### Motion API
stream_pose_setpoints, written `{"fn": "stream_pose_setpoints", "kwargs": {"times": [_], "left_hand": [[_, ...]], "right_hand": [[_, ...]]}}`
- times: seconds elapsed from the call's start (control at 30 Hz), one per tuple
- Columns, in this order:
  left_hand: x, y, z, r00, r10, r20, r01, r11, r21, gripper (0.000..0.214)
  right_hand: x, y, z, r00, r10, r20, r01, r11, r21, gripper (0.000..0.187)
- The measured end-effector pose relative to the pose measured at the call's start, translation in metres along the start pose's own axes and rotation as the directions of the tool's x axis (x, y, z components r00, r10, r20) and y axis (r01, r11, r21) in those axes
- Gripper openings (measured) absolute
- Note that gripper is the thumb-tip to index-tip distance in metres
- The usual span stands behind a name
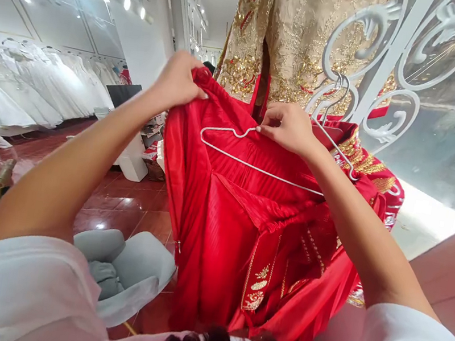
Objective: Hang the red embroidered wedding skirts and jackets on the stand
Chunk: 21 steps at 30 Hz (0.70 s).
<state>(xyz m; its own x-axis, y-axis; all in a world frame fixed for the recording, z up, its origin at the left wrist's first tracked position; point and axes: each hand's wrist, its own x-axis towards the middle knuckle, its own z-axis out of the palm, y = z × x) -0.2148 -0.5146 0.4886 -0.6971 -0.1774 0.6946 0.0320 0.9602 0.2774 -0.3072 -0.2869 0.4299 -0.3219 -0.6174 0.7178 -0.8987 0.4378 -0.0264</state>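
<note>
A red skirt-like garment with gold embroidery is spread out in front of me. My left hand is closed on its upper edge at the left, pinching the gathered cloth. A thin white hanger lies across the garment's opening, against the pleated inner side. My right hand is closed at the hanger's middle, its thumb and fingers pinched together by the upper bar; the hanger's hook is hidden. Whether this hand also grips the cloth edge, I cannot tell.
Behind the garment hangs a gold-beaded dress near a white scrolled metal rack. More hangers and red embroidered clothes are at the right. A pale grey chair stands below left. White gowns line the far left.
</note>
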Motion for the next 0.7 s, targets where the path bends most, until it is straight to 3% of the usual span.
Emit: {"fn": "stream_pose_setpoints", "kwargs": {"times": [0.1,0.13,0.3,0.4,0.5,0.6,0.7], "left_hand": [[-0.022,0.025,-0.027,0.98,0.177,-0.086,-0.162,0.974,0.157,0.007],[-0.032,0.03,-0.036,0.98,0.185,-0.08,-0.169,0.97,0.173,0.005],[-0.067,0.023,-0.071,0.997,-0.076,0.006,0.076,0.997,0.02,0.03],[-0.077,0.03,-0.072,0.994,-0.09,0.06,0.099,0.978,-0.181,0.038],[-0.104,0.069,-0.038,0.998,0.059,-0.004,-0.057,0.941,-0.334,0.017],[-0.148,0.109,0.037,0.956,0.292,-0.027,-0.287,0.913,-0.29,0.036],[-0.186,0.12,0.12,0.878,0.377,0.296,-0.389,0.921,-0.02,0.045]], "right_hand": [[0.001,-0.002,-0.002,1.0,0.007,0.016,-0.007,1.0,0.01,0.01],[0.001,-0.002,-0.004,1.0,0.012,0.023,-0.012,1.0,0.012,0.01],[0.003,-0.003,-0.008,0.998,0.009,0.063,-0.011,1.0,0.026,0.012],[0.007,-0.002,-0.003,0.997,0.036,0.068,-0.037,0.999,0.024,0.011],[0.007,-0.001,0.004,0.997,0.072,0.006,-0.072,0.997,0.015,0.011],[-0.001,0.002,0.008,0.998,0.045,-0.047,-0.044,0.998,0.034,0.012],[-0.013,0.007,0.011,0.998,-0.012,-0.06,0.015,0.998,0.054,0.014]]}}
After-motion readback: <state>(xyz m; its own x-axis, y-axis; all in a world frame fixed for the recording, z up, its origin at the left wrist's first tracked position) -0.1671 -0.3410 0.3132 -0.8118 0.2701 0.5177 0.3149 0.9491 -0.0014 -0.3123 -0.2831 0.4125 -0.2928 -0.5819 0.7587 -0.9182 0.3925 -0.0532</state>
